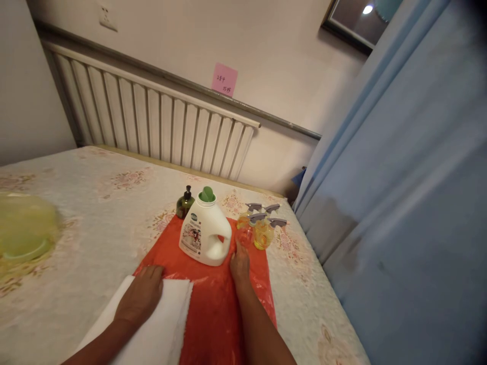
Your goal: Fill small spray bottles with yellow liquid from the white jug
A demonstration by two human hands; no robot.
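My left hand [141,296] lies flat, fingers together, on a folded white towel [167,324] at the near left of a red plastic sheet [216,309]. My right hand [239,263] rests palm down on the sheet, fingers stretched toward a small spray bottle [245,230]. A white detergent jug [204,234] with a green cap stands just left of that hand. Behind it is a dark green pump bottle [184,203]. Several yellow spray bottles with grey triggers [263,230] stand at the sheet's far right corner.
Everything sits on a bed with a pale floral cover [95,213]. A yellow-green plastic basin [23,230] lies at the left. A white radiator [152,121] runs along the wall behind, under a pink note [224,79]. A blue curtain [399,203] hangs at the right.
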